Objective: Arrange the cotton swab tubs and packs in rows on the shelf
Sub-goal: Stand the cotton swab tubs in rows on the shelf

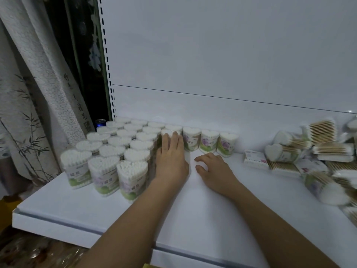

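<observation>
Left hand (171,151) flat against the upright tubs (108,151); right hand (210,167) loosely curled, empty; a hard shove could topple rows

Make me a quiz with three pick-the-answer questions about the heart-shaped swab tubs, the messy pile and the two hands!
1. Where does the messy pile of wooden-stick swab packs lie on the white metal shelf?
A. right side
B. left side
C. front edge

2. How many clear heart-shaped swab tubs stand alone right of the left hand?
A. one
B. three
C. six

3. What is the right hand doing?
A. gripping a tub
B. holding a pack
C. resting on the shelf, holding nothing

Answers: 1 A, the pile fills the right end. 2 B, three stand side by side. 3 C, its curled fingers hold nothing.
</observation>
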A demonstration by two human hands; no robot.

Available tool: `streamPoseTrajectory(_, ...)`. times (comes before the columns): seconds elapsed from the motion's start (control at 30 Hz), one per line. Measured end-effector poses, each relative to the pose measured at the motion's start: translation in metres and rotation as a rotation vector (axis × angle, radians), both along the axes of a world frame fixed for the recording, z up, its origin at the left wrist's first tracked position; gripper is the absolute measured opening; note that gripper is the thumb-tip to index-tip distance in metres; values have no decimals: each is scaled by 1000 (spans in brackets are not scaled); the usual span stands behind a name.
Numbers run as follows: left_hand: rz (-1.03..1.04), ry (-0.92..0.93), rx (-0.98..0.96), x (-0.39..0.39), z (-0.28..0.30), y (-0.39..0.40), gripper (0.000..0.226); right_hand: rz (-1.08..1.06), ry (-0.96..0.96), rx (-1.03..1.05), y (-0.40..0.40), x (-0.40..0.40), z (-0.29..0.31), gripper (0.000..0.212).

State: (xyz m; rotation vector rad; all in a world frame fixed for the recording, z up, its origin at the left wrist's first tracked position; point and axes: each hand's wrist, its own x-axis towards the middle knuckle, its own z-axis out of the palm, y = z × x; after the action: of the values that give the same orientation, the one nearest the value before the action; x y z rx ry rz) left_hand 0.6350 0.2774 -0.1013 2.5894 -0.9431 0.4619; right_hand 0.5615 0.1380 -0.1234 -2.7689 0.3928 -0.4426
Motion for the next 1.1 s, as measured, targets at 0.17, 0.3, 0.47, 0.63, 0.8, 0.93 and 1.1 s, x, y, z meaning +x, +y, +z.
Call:
streamPoseTrajectory(0.17,-106,-62,-248,-3,4,0,60,17,-150,344,-3,-7,12,26)
streamPoseTrajectory(0.3,-211,-24,-320,-15,8,0,37,-59,-260,494,0,-29,33,19)
streamPoseTrajectory(0.47,-337,207,-317,-46,31,-15,26,-105,-242,496,-12,-88,62,18)
streamPoseTrajectory(0.63,-492,365,-388,-113,60,-52,17,-155,-186,364,-47,-160,97,19)
streamPoseTrajectory(0.8,-657,387,-378,-185,79,-106,13,-237,-236,234,-86,-229,124,22)
streamPoseTrajectory(0.93,-718,403,-319,-232,83,-145,16,-299,-218,175,-119,-289,134,21)
streamPoseTrajectory(1.1,-746,440,-243,-271,73,-184,30,-378,-140,119,-153,-345,131,24)
